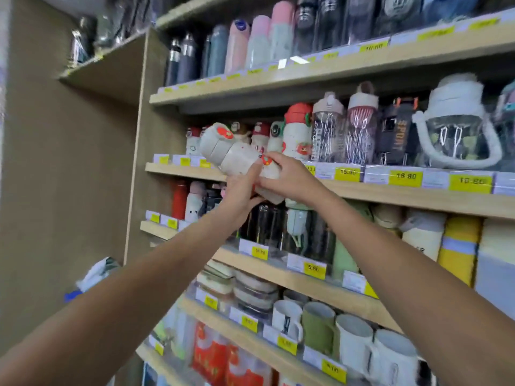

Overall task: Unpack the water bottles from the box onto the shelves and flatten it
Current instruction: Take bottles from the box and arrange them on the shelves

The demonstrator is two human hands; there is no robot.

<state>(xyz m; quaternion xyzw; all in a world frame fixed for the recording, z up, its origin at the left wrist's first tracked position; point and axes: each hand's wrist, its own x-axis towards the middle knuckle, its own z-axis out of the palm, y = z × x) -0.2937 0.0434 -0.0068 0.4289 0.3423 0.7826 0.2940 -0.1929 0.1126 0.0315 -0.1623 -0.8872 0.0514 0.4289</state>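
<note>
A cream water bottle with red cartoon stickers and a flip lid lies tilted in front of the middle shelf, lid up to the left. My left hand grips its lower end from below. My right hand holds the same end from the right, fingers wrapped over the body. Matching cream bottles with red lids stand on the shelf just behind. The box is not in view.
Wooden shelves fill the right side, packed with bottles above, a large clear jug, mugs and lunch boxes below. Yellow price tags line the edges. A brown side panel stands left.
</note>
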